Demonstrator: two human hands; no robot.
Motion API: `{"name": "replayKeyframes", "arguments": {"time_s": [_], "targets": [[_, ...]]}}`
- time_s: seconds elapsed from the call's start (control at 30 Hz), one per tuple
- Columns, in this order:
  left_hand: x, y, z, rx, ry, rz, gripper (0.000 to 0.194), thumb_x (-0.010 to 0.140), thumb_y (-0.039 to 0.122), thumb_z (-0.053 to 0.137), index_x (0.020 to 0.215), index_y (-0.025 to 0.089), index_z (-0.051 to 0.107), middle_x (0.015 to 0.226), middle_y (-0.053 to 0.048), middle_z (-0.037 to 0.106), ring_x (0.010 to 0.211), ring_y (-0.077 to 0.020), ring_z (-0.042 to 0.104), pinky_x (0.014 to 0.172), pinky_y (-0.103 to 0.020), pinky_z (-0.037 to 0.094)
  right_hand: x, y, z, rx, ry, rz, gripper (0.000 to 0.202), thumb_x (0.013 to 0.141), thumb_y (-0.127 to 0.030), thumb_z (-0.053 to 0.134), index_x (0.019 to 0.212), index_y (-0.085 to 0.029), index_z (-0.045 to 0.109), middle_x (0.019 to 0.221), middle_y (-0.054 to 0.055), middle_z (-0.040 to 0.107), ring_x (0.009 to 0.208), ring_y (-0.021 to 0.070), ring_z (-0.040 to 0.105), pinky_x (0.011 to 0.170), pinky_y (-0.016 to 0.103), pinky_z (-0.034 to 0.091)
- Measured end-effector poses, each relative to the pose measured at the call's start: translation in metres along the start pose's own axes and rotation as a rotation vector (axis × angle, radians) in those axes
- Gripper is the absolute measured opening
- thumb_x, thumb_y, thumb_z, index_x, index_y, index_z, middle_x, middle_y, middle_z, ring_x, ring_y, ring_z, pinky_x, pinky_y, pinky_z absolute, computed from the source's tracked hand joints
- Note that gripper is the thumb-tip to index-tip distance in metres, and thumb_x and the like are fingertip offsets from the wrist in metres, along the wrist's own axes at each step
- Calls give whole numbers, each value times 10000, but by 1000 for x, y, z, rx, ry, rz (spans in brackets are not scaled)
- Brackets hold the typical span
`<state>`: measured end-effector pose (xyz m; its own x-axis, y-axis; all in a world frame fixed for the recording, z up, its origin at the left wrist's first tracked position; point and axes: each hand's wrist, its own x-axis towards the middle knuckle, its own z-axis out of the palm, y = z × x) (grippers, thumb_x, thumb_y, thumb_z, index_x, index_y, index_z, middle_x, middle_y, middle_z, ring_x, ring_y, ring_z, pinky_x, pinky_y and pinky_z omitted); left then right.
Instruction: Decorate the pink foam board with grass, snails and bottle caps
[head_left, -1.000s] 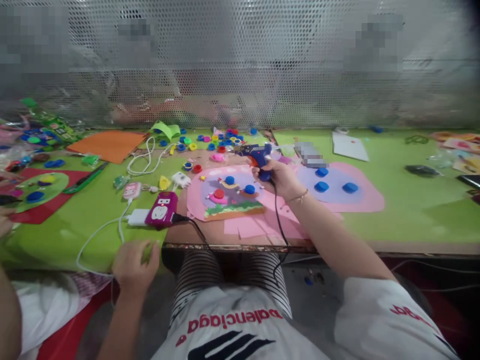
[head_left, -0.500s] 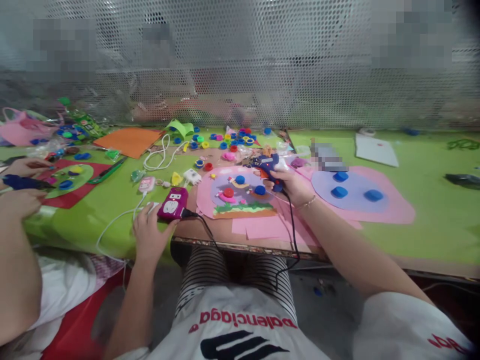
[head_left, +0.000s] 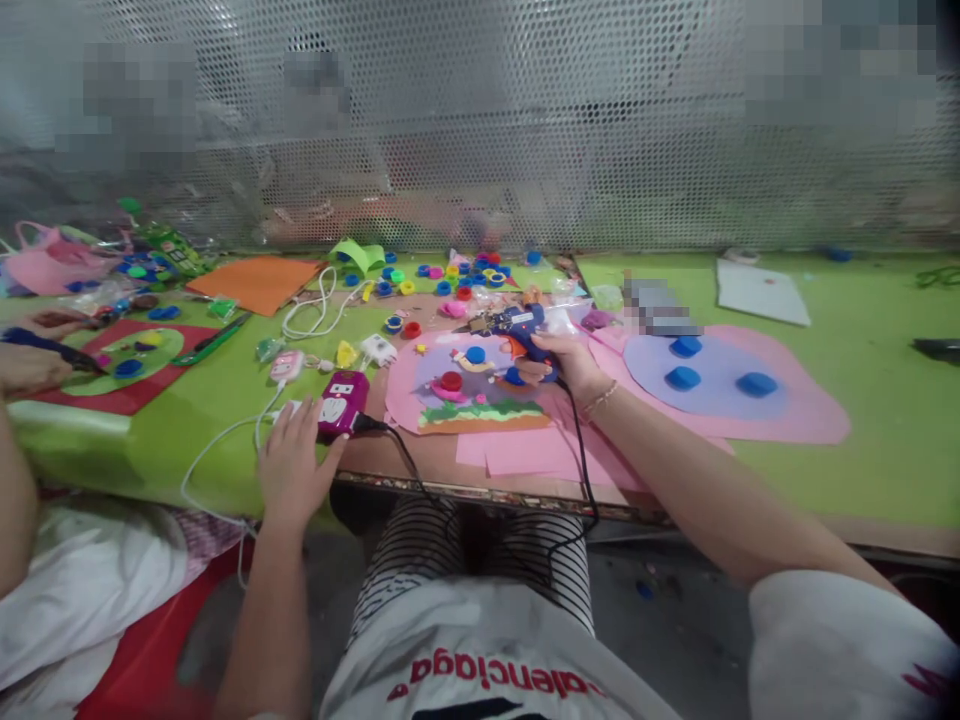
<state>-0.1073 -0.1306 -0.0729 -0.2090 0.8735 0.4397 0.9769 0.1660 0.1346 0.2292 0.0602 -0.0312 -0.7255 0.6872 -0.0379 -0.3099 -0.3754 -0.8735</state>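
Note:
My right hand (head_left: 559, 365) is wrapped round a blue glue gun (head_left: 521, 322), its nozzle pointing left above a pink craft sheet (head_left: 405, 385) with bottle caps and a green strip on it. A black cable (head_left: 581, 450) hangs from the gun's handle. My left hand (head_left: 295, 460) lies with fingers spread at the left side of a magenta box (head_left: 343, 402), touching it; nothing is gripped. A black plug sits in the box's right side. To the right lies another pink sheet (head_left: 814, 405) with a lilac oval and three blue caps.
Many coloured caps (head_left: 480, 268) lie at the back, by a mesh panel (head_left: 480, 150). White cables (head_left: 315, 325) and an orange sheet (head_left: 259, 283) are left of centre. Another person's hand (head_left: 30, 370) works at a red sheet (head_left: 142, 392) on the far left.
The view has shifted slightly. The glue gun in my right hand has moved a little left over the craft sheet. My left hand has spread flatter beside the magenta box.

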Motion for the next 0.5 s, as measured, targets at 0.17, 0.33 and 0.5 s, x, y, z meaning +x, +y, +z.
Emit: {"name": "replayKeyframes", "arguments": {"time_s": [0.17, 0.33, 0.5], "targets": [[-4, 7, -2, 38, -15, -6, 554, 891, 467, 375, 1388, 223, 407, 1454, -101, 387, 1379, -320, 256, 1103, -613, 45, 1, 1, -3, -32, -29, -10, 251, 739, -395, 606, 797, -165, 525, 421, -60, 362, 405, 79, 269, 425, 219, 279], [-10, 17, 3, -10, 56, 9, 585, 886, 453, 388, 1406, 185, 371, 1411, -109, 448, 1370, -307, 281, 1118, -577, 18, 1, 1, -2, -37, -40, -1, 300, 727, -438, 601, 823, -164, 527, 418, -62, 355, 399, 88, 289, 422, 219, 266], [-8, 27, 8, -24, 94, 78, 545, 886, 429, 390, 1365, 173, 425, 1372, -132, 489, 1336, -299, 348, 1125, -551, -38, -1, 1, 3, -58, -20, -3, 309, 730, -465, 581, 829, -181, 509, 422, -67, 342, 396, 97, 288, 412, 225, 252]]}}
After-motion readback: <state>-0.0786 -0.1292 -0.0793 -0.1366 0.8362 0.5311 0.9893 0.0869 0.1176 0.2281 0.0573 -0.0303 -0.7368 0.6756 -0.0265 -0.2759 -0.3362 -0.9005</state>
